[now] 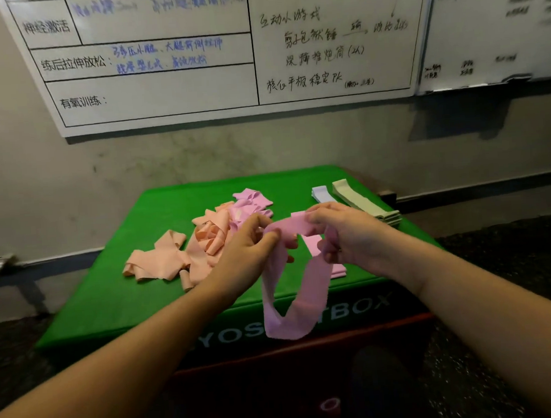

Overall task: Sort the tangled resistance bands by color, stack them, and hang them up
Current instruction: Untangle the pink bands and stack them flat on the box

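A pink flat rubber resistance band (pixel 293 292) was pinched in the closed grip of both the left hand (pixel 248 253) and right hand (pixel 348 236); its hanging loop was best pulled flat before stacking.

A large white wall-mounted whiteboard (pixel 174 85) carries printed headings "神经激活", "练后拉伸放松:" and "有氧训练:", plus blurred handwriting. The dark front face of a green-topped padded plyo box (pixel 356 311) shows pale letters "YOS" and "TBOX", part-hidden.
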`<state>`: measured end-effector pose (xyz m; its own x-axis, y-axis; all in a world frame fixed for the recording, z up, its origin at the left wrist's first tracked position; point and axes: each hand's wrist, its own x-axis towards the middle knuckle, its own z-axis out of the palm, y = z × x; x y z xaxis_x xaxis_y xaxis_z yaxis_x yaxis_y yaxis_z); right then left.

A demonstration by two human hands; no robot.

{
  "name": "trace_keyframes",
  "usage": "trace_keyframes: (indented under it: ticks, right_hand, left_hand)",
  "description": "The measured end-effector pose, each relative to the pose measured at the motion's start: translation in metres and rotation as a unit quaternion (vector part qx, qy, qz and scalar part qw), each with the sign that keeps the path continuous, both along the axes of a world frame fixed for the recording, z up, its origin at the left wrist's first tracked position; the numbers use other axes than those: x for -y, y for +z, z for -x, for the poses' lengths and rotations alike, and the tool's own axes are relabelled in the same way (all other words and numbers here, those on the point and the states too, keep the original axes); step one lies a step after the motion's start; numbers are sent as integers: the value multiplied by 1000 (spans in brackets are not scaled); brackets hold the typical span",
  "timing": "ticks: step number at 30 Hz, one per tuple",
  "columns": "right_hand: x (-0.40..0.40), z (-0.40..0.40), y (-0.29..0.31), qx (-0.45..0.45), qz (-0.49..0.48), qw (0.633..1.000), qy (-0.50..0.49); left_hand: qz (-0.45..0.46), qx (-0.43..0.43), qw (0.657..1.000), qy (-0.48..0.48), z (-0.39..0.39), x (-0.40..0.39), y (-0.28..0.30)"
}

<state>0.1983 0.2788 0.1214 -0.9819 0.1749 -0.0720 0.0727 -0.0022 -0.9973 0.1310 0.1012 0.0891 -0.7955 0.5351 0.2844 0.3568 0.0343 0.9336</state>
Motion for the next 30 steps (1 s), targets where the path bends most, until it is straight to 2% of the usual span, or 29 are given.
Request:
trace_keyframes:
  ticks: [3, 5, 7, 9, 14, 18, 23, 30]
  right_hand:
    - [6, -19, 1, 2, -52, 998, 45]
    - [10, -31, 4, 4, -123, 989, 76]
    - [16, -42, 8, 5, -178, 979, 96]
    - [20, -50, 10, 11, -193, 976, 101]
    - [26, -71, 11, 25, -137, 977, 162]
    - [27, -79, 5, 31, -142, 980, 139]
    - [35, -81, 4, 7, 24, 992, 125]
    - [40, -75, 17, -66, 116, 991, 33]
  left_hand:
    - [7, -12, 998, 56, -16, 10, 11]
    - [12, -16, 996, 86, -21, 16, 16]
    - [-1, -5, 995, 98, -27, 22, 22]
    - [-10, -2, 995, 100, -35, 27, 29]
    - [0, -10, 997, 78, -49, 30, 38]
    - [11, -21, 998, 59, -61, 28, 41]
    - [5, -19, 999, 42, -74, 25, 42]
    - [-7, -15, 999, 41, -83, 28, 34]
